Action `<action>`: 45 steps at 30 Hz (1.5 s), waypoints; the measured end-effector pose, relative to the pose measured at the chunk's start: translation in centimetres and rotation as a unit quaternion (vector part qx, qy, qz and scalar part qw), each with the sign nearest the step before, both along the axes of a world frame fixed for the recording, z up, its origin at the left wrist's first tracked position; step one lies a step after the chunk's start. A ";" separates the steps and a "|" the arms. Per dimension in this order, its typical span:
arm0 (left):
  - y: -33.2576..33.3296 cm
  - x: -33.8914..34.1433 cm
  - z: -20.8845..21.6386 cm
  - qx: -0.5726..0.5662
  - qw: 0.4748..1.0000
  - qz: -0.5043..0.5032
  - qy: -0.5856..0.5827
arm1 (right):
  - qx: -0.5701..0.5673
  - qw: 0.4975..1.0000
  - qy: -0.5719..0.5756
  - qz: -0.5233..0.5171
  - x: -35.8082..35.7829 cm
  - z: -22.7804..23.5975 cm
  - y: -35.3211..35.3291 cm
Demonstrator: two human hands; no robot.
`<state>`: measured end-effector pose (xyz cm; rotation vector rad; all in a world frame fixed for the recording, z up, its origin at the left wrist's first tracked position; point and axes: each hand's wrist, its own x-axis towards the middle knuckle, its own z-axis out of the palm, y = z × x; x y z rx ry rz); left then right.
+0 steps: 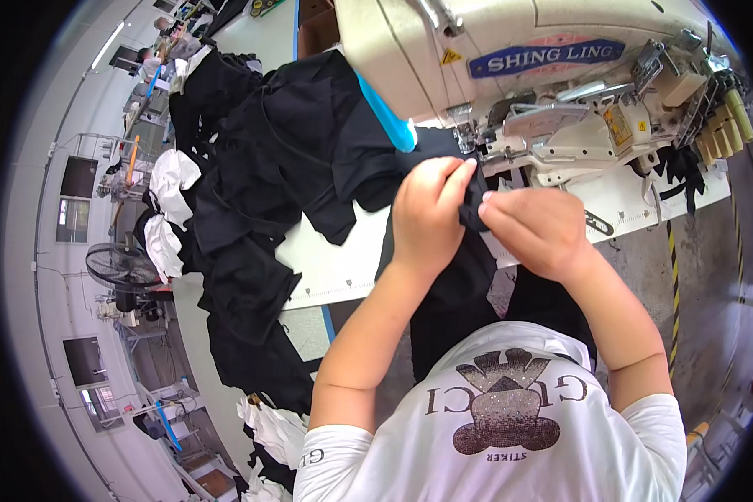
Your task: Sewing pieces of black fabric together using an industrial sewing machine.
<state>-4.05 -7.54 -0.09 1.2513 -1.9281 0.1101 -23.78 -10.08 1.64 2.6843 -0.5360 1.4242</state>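
Note:
Both hands work on a piece of black fabric (456,280), which drapes over the table edge toward my lap. My left hand (429,213) is closed on it, thumb and forefinger pinching its edge just in front of the presser foot. Beside it my right hand (540,227) is closed too, fingertips pinching the same edge a little nearer to me. The cream industrial sewing machine (431,71) stands directly beyond, and part of the fabric lies beside its needle area (467,132). How the layers are folded between my fingers is hidden.
A large heap of black garments (268,151) covers the left of the white table (330,263). A blue strip (395,121) hangs by the machine head. Yellow thread cones (724,130) and black scraps (684,171) are at the right. A fan (121,265) stands far left.

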 end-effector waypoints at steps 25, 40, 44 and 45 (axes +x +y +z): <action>-2.1 2.3 3.5 0.080 0.995 -0.028 -0.054 | 0.102 0.995 -0.002 -0.006 1.1 1.5 -0.5; 0.8 2.3 -1.2 0.004 0.981 0.018 -0.194 | 0.111 0.993 -0.039 -0.002 0.9 -5.3 1.0; 0.9 2.4 -1.1 0.014 0.981 0.018 -0.193 | 0.098 0.994 -0.046 0.008 1.0 -6.0 0.9; 0.9 2.5 -1.1 0.019 0.981 0.019 -0.193 | 0.104 0.993 -0.048 0.003 1.2 -5.9 1.0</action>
